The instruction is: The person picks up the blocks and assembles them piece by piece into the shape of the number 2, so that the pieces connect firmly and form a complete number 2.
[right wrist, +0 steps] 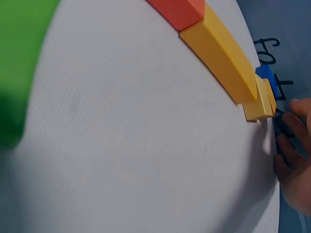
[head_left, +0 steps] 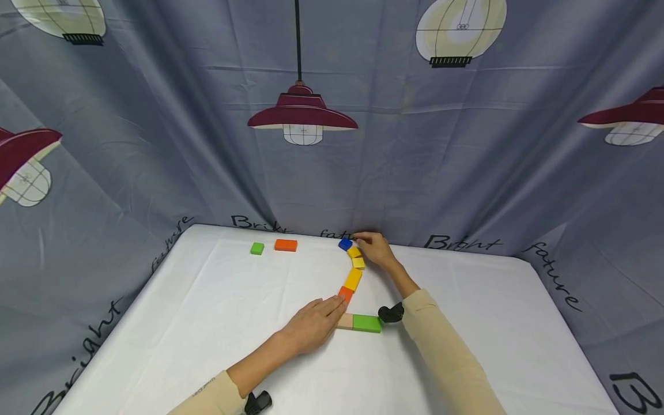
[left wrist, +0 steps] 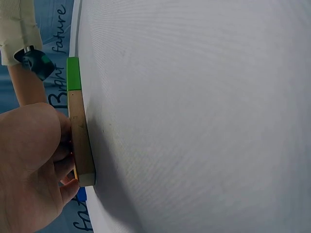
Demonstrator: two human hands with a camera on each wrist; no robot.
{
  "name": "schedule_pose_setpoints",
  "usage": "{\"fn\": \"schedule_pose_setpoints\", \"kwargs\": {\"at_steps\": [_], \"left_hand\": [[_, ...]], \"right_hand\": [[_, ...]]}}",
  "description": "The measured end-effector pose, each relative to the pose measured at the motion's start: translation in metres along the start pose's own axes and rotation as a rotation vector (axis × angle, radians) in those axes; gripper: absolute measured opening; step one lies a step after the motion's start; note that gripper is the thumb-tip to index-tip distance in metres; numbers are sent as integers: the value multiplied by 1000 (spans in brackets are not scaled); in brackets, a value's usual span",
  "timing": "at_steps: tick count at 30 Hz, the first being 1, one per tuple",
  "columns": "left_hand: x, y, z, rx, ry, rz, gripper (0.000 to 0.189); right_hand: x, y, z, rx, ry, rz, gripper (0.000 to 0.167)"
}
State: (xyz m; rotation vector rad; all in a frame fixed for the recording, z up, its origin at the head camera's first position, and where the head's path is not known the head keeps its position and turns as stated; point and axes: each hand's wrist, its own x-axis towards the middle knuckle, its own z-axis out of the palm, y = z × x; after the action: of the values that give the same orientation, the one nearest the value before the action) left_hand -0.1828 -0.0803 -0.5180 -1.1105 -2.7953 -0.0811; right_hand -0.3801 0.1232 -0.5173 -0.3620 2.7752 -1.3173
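Observation:
A curved row of blocks runs down the white table. At its far end is a blue block (head_left: 345,244), followed by two small yellow blocks (head_left: 358,263), a longer yellow block (head_left: 353,280) and an orange block (head_left: 344,294). My left hand (head_left: 311,325) lies over the near end, fingers extended with the tips at the orange block. Beside that hand, a plain wooden block (left wrist: 80,131) sits end to end with a green block (head_left: 366,323). My right hand (head_left: 376,249) is at the far end, its fingertips right by the blue block and its fingers loosely bent.
A small green block (head_left: 256,248) and an orange-red block (head_left: 286,245) lie apart at the back left of the table (head_left: 207,311). Behind the far edge hangs a grey-blue curtain (head_left: 384,173) printed with lamps and lettering.

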Motion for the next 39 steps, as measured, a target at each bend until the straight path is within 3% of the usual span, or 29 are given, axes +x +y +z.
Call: {"fn": "schedule_pose_setpoints", "kwargs": {"at_steps": [4, 12, 26, 39], "left_hand": [[0, 0, 0, -7, 10, 2, 44], [2, 0, 0, 3, -17, -10, 45], [1, 1, 1, -2, -32, -25, 46], [1, 1, 2, -5, -14, -18, 45]], "right_hand": [[-4, 3, -2, -67, -27, -54, 36], [-13, 9, -1, -361, -91, -266, 45], [-23, 11, -2, -722, -209, -265, 54], [-27, 7, 2, -777, -239, -260, 54]]}}
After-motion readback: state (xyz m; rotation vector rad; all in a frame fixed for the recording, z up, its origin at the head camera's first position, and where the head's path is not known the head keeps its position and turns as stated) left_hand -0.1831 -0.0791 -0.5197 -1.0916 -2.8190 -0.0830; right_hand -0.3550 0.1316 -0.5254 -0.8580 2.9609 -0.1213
